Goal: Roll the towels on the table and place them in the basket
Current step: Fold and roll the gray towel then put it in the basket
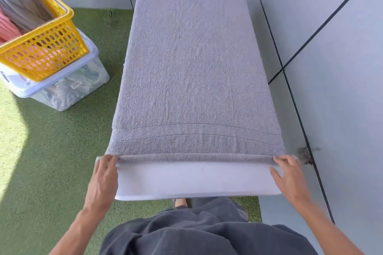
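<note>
grey towel (192, 64) flat on white table (196, 180) | left hand (104, 174) grip: pinches near-left corner | right hand (287, 174) grip: pinches near-right corner

A white surface (196, 180) carries one grey towel (192, 64), spread flat over nearly its whole top; only a bare white strip shows at the near edge.

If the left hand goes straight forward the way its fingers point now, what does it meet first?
The left hand already pinches the near corner of the grey towel. Straight on, it would likely run along the towel's left edge on the table; nothing else shows there.
</note>
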A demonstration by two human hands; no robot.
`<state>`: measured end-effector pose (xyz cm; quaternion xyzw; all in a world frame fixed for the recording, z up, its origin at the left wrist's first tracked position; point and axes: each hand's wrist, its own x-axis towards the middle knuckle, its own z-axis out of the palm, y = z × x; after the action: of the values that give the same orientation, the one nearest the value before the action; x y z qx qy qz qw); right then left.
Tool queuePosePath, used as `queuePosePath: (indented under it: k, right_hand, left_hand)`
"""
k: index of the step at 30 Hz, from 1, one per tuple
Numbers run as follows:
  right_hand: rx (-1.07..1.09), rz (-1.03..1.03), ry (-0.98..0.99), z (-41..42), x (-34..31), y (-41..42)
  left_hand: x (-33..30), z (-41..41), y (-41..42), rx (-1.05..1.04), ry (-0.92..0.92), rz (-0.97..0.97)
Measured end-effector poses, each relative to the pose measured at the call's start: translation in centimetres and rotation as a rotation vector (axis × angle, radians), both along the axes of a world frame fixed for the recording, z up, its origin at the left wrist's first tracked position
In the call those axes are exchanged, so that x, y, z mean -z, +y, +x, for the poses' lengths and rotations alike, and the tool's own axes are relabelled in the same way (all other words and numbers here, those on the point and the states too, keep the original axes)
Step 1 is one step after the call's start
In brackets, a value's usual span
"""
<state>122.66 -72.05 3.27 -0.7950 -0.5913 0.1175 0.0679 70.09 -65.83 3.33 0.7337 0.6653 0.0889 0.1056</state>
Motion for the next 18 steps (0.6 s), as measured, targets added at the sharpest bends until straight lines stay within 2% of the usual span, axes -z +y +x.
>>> queuePosePath:
  k: [13,18]
  right_hand:
    - [-0.067,0.027,-0.033,1.1,-0.5,1.1]
    - [-0.109,-0.149,0.102,2.8,-1.9,3.2]
  left_hand:
    - [0.0,-1.1,1.7,0.070,0.003,0.002]
    - [-1.1,-2.6,3.8,0.093,-0.096,-0.228]
